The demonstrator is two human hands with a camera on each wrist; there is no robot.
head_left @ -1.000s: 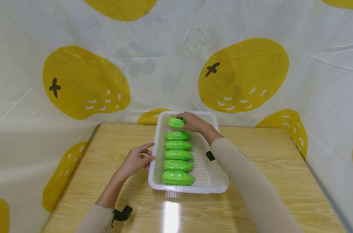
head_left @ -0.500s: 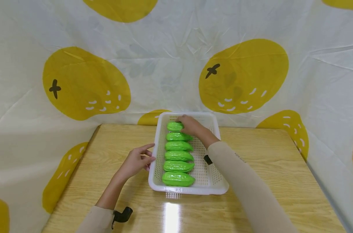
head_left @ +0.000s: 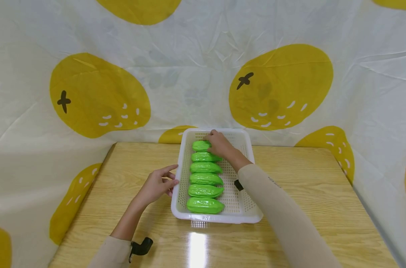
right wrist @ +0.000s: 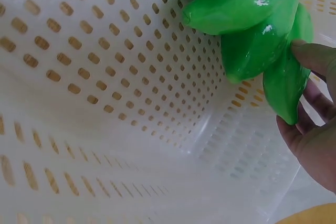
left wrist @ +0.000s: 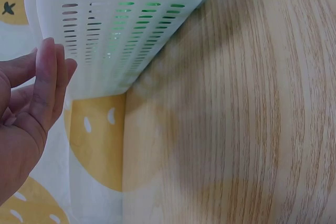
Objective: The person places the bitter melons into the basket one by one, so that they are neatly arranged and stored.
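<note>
A white plastic basket (head_left: 234, 218) with slotted walls holds a column of several glossy green, ridged, gourd-like vegetables with pointed ends, the nearest vegetable (head_left: 205, 205) lying by the front wall. At the far end, my right hand (head_left: 219, 144) grips the farthest vegetable (head_left: 201, 145), thumb on one side and fingers on the other, as the right wrist view shows. That vegetable lies close against its neighbour (head_left: 203, 156). My left hand (head_left: 156, 184) touches the basket's left rim with its fingertips; in the left wrist view its fingers are nearly straight beside the slotted wall (left wrist: 121, 35).
The basket stands on a wood-grain table (head_left: 310, 186), near its back edge. Behind and around hangs a white cloth (head_left: 189, 85) printed with yellow fruit. The basket's right half shows bare perforated floor (head_left: 231, 186).
My right hand has brought the farthest vegetable slightly towards me, closing the gap to its neighbour. In the last half second little has moved. My left hand stays at the rim.
</note>
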